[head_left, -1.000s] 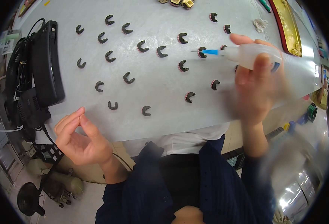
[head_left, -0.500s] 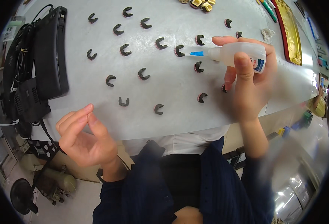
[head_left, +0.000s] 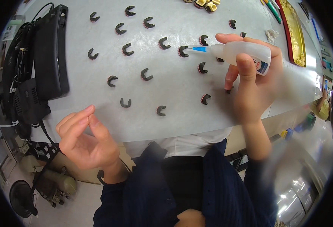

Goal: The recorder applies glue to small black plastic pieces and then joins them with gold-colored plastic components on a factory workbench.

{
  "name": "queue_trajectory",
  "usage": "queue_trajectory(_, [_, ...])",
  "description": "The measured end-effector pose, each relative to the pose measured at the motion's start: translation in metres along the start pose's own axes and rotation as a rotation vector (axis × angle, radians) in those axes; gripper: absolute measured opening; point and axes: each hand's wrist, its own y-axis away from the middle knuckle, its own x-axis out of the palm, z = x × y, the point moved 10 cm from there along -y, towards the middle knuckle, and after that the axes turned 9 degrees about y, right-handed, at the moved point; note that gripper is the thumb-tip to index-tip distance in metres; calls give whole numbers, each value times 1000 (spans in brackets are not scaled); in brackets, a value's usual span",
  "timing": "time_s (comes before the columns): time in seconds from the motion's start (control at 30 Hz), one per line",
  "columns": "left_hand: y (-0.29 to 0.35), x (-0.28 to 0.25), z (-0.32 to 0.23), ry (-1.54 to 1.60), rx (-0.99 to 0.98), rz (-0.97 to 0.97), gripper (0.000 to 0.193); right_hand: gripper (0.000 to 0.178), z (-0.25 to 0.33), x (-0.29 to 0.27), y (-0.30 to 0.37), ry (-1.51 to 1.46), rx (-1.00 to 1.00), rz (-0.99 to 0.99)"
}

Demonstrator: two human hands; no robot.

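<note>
My right hand [head_left: 251,72] is wrapped round a translucent white squeeze bottle [head_left: 246,55], held on its side. Its blue needle tip [head_left: 199,49] points left, with the thin needle at a black U-shaped piece [head_left: 183,51] that has small pink parts along its outer curve. Whether the needle touches the piece I cannot tell. Over the near left edge of the table, my left hand [head_left: 85,138] is raised with thumb and forefinger pinched together; anything between them is too small to make out. A plain-looking U-shaped piece [head_left: 125,103] lies nearest to it.
Several similar U-shaped pieces are spread over the grey table [head_left: 181,125]. A black device [head_left: 52,53] with cables stands along the left side. Cream-coloured pieces [head_left: 212,5] lie at the far edge, and a red-and-gold tray [head_left: 292,34] and crumpled white tissue [head_left: 271,35] at the far right.
The bottle's needle has shifted slightly up and right relative to the U-shaped piece at its tip. My left hand keeps its pinch in nearly the same place.
</note>
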Motion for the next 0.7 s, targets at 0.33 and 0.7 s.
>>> queue_trajectory(0.33, [0,-1,1,-5,1,14,25,35,7,-13,11,-58,44,-32])
queue_trajectory(0.7, [0,0,2,18,13,9,29,37,22,24,45,-253,111,284])
